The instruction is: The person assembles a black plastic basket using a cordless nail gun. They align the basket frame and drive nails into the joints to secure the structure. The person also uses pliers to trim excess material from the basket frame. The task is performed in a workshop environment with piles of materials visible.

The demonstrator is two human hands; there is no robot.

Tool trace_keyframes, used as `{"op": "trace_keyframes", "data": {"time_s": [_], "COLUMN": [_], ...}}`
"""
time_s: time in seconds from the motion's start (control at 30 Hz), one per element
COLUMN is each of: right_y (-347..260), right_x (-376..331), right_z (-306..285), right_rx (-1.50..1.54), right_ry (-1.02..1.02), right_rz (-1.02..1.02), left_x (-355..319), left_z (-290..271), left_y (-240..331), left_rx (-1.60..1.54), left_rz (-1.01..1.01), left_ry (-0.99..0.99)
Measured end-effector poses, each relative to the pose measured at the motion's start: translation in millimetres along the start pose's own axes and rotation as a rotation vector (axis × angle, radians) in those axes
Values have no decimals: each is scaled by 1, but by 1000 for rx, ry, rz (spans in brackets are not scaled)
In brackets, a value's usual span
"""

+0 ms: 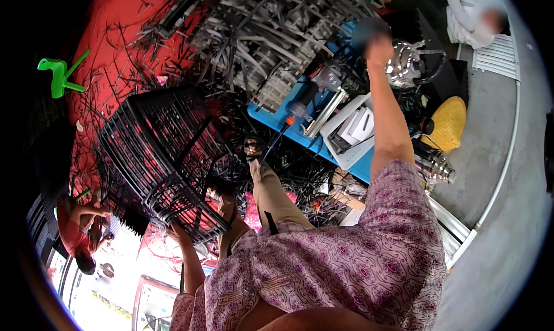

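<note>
A large black basket [167, 138], made of open strips, lies tilted at the left. Fingers of my left hand [176, 233] are closed on its near edge; part of that hand is hidden behind the strips. My right arm stretches far forward over the blue table [288, 134]. At its end, my right hand [379, 51] is at a dark round shape that is blurred, and its fingers cannot be made out. Just right of that hand stands a shiny metal flask [407, 63].
Bundled grey and black strips [277, 48] cover the table's far part. A drill [306, 97] and a white tray [346, 135] are nearer. A yellow woven basket [447, 123] is at the right. Green plastic stools [57, 77] and other people [81, 230] are around.
</note>
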State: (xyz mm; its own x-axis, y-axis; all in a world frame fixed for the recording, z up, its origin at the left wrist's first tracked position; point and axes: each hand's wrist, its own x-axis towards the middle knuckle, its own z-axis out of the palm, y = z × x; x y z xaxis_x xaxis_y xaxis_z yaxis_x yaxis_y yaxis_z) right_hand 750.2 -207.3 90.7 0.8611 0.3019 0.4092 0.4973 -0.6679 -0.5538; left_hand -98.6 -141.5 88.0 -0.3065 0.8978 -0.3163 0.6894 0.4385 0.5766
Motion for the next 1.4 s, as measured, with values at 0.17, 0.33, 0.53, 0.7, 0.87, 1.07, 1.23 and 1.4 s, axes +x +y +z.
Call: {"op": "trace_keyframes", "data": {"time_s": [0.17,0.33,0.53,0.7,0.87,1.07,1.23,1.4], "right_y": [-78,-173,-304,-207,-209,-235,-272,-303], "right_x": [39,76,44,3,-117,-190,-203,-218], "right_z": [-89,-177,-211,-156,-158,-190,-240,-294], "right_rx": [789,1278,1111,632,995,1421,870,772], "right_ry": [-135,-320,-236,-731,-1146,-996,-706,-432], "right_rz": [459,384,-144,196,677,921,550,492], "left_x": [23,34,-9,13,3,4,17,23], "left_z": [0,6,-3,14,1,-28,-53,-92], "left_y": [-43,-56,26,-16,1,31,17,40], "left_rx": [72,-11,-91,-88,-157,34,247,372], "left_rz": [115,143,233,287,248,194,451,482], "left_ry": [-106,-136,-73,-202,-149,-401,-350,-636]}}
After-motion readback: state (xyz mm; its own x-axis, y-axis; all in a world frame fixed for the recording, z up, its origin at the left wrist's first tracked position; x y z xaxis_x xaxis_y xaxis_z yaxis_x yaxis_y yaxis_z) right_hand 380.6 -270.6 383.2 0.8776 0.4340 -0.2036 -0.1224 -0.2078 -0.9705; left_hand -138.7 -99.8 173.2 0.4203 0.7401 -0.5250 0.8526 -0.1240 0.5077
